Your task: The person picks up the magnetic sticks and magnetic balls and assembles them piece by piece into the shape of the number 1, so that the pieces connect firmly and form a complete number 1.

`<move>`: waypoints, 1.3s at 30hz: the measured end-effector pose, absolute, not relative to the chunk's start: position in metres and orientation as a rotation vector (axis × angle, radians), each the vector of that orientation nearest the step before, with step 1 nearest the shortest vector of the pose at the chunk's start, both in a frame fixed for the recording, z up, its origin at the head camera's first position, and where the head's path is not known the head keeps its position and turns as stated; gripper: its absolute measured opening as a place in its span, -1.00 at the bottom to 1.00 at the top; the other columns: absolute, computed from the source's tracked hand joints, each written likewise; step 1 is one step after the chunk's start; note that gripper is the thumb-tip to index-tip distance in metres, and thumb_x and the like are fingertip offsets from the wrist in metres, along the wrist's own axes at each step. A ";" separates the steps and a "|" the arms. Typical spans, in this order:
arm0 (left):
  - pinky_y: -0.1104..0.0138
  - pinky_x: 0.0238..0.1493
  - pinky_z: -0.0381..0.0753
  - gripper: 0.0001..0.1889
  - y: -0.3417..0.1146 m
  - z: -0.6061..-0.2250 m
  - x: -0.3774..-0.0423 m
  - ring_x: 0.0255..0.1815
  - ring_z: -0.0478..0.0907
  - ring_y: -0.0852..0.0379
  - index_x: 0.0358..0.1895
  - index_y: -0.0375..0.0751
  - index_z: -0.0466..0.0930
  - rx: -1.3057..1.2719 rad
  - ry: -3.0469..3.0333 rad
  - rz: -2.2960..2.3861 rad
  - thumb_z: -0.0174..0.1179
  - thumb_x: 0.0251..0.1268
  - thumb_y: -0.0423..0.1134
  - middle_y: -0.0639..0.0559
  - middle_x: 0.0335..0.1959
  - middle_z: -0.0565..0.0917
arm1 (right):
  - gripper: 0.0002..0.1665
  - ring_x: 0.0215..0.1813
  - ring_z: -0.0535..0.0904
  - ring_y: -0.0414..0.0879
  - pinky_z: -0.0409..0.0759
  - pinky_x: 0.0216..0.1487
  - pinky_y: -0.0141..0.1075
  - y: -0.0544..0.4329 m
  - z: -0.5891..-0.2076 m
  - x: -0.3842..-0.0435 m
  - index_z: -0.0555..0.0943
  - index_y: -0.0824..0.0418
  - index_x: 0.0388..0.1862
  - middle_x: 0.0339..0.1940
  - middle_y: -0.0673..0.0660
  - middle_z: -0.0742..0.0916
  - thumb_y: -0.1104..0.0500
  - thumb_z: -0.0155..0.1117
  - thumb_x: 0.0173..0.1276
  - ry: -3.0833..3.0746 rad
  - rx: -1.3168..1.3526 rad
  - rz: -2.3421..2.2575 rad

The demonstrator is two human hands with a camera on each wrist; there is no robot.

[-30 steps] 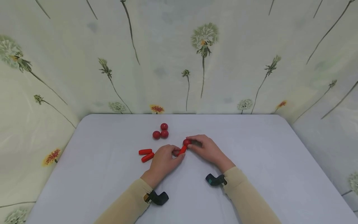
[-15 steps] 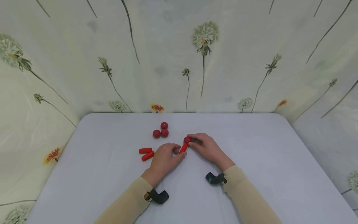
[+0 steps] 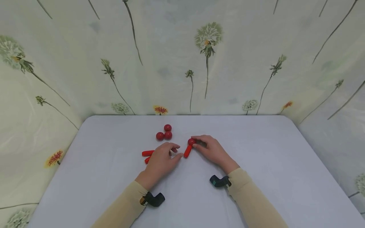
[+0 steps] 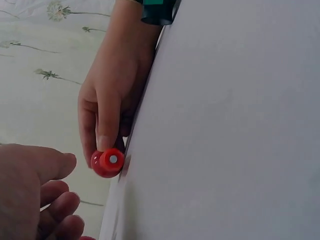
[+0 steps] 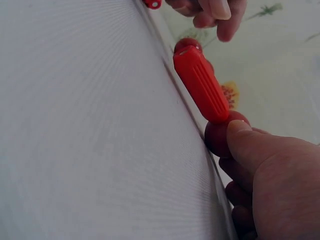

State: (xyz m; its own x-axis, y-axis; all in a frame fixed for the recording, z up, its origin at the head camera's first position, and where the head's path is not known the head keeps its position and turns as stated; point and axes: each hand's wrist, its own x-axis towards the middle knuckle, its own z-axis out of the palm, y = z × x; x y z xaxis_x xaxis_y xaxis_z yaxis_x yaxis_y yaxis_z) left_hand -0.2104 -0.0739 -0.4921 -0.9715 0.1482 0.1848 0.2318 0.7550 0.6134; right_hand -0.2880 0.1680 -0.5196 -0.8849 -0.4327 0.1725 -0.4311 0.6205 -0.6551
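In the head view my right hand (image 3: 212, 151) pinches a dark red ball (image 3: 191, 141) between thumb and fingers. A bright red ribbed rod (image 3: 188, 151) extends from that ball toward the front left, end against the ball. The rod's free end, with a small silvery disc (image 4: 113, 159) in it, faces the left wrist view. My left hand (image 3: 161, 161) is just left of the rod, apart from it, holding nothing, fingers loosely bent. Two more red rods (image 3: 147, 153) lie behind and left of it, partly covered by this hand.
Three dark red balls (image 3: 168, 135) sit clustered on the white table (image 3: 256, 152), behind the left hand. A dandelion-patterned curtain (image 3: 171, 63) rises along the table's back edge. Each sleeve carries a dark wrist camera (image 3: 219, 181).
My left hand has let go of the rod and drawn back to the left, now covering part of the loose rods. The right hand still holds the ball, nearly in place.
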 end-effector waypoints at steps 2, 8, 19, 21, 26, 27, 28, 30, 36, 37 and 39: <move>0.38 -0.28 0.54 -0.63 -0.080 -0.489 -0.213 -0.25 0.50 0.22 0.06 0.03 0.64 -0.294 -2.807 -1.028 0.36 0.22 0.02 0.21 -0.21 0.59 | -0.52 0.26 0.49 -0.07 0.41 0.27 -0.02 0.168 -0.519 -0.288 0.60 -0.08 0.26 0.14 -0.07 0.66 -0.12 0.29 0.40 2.830 -0.742 -1.136; 0.32 -0.25 0.56 -0.66 -0.102 -0.480 -0.223 -0.22 0.50 0.17 0.04 -0.03 0.64 -0.227 -2.732 -1.092 0.37 0.24 -0.05 0.14 -0.20 0.61 | -0.52 0.26 0.49 -0.07 0.41 0.28 -0.04 0.170 -0.519 -0.288 0.59 -0.08 0.27 0.15 -0.07 0.66 -0.11 0.29 0.40 2.821 -0.740 -1.133; 0.23 -0.16 0.54 -0.67 -0.139 -0.480 -0.245 -0.14 0.50 0.10 0.04 -0.03 0.65 -0.128 -2.737 -1.130 0.34 0.26 -0.04 0.09 -0.12 0.61 | -0.53 0.27 0.48 -0.08 0.41 0.28 -0.03 0.172 -0.521 -0.287 0.59 -0.14 0.26 0.15 -0.12 0.65 -0.11 0.30 0.39 2.819 -0.734 -1.153; 0.21 -0.15 0.55 -0.66 -0.143 -0.482 -0.248 -0.11 0.50 0.08 0.05 -0.05 0.64 -0.126 -2.745 -1.127 0.34 0.26 -0.03 0.06 -0.09 0.60 | -0.53 0.28 0.48 -0.07 0.41 0.28 -0.02 0.172 -0.521 -0.287 0.59 -0.13 0.26 0.16 -0.12 0.65 -0.11 0.30 0.39 2.816 -0.734 -1.160; 0.15 -0.04 0.56 -0.59 -0.147 -0.484 -0.252 0.00 0.50 0.04 0.11 -0.06 0.60 -0.115 -2.799 -1.130 0.34 0.25 -0.01 0.01 0.03 0.57 | -0.52 0.27 0.49 -0.07 0.41 0.28 -0.04 0.171 -0.523 -0.287 0.59 -0.10 0.27 0.15 -0.10 0.65 -0.12 0.30 0.40 2.813 -0.740 -1.160; 0.13 -0.02 0.56 -0.58 -0.147 -0.484 -0.253 0.01 0.49 0.03 0.13 -0.05 0.59 -0.111 -2.814 -1.130 0.34 0.25 -0.01 0.00 0.05 0.56 | -0.52 0.26 0.49 -0.08 0.41 0.28 -0.04 0.171 -0.524 -0.287 0.59 -0.09 0.26 0.14 -0.10 0.66 -0.12 0.30 0.40 2.815 -0.739 -1.157; 0.12 0.01 0.55 -0.57 -0.148 -0.485 -0.253 0.03 0.49 0.02 0.15 -0.06 0.58 -0.110 -2.828 -1.131 0.34 0.25 -0.01 -0.01 0.07 0.56 | -0.52 0.26 0.49 -0.08 0.41 0.27 -0.05 0.170 -0.524 -0.287 0.59 -0.09 0.26 0.14 -0.09 0.66 -0.12 0.29 0.40 2.816 -0.738 -1.153; 0.10 0.05 0.54 -0.53 -0.148 -0.485 -0.255 0.06 0.48 0.00 0.19 -0.06 0.56 -0.114 -2.857 -1.126 0.33 0.26 -0.01 -0.02 0.10 0.55 | -0.51 0.26 0.49 -0.07 0.42 0.27 -0.04 0.169 -0.524 -0.286 0.59 -0.07 0.27 0.15 -0.07 0.66 -0.12 0.29 0.40 2.816 -0.741 -1.151; 0.06 0.13 0.50 -0.46 -0.147 -0.487 -0.263 0.10 0.47 -0.03 0.30 -0.08 0.51 -0.166 -2.907 -1.080 0.32 0.27 -0.03 -0.05 0.15 0.55 | -0.52 0.25 0.50 -0.07 0.42 0.27 -0.05 0.168 -0.522 -0.287 0.59 -0.05 0.27 0.14 -0.06 0.66 -0.10 0.29 0.40 2.816 -0.734 -1.156; 0.06 0.13 0.50 -0.46 -0.147 -0.487 -0.264 0.09 0.48 -0.03 0.30 -0.08 0.51 -0.172 -2.909 -1.070 0.32 0.27 -0.03 -0.06 0.15 0.56 | -0.52 0.25 0.49 -0.08 0.42 0.27 -0.06 0.168 -0.521 -0.287 0.59 -0.05 0.27 0.14 -0.07 0.66 -0.10 0.29 0.41 2.817 -0.734 -1.150; 0.06 0.12 0.51 -0.46 -0.146 -0.487 -0.266 0.08 0.49 -0.03 0.29 -0.08 0.52 -0.186 -2.907 -1.047 0.33 0.27 -0.04 -0.06 0.12 0.58 | -0.52 0.26 0.49 -0.08 0.41 0.27 -0.06 0.168 -0.520 -0.288 0.59 -0.06 0.27 0.14 -0.07 0.66 -0.10 0.28 0.41 2.822 -0.736 -1.143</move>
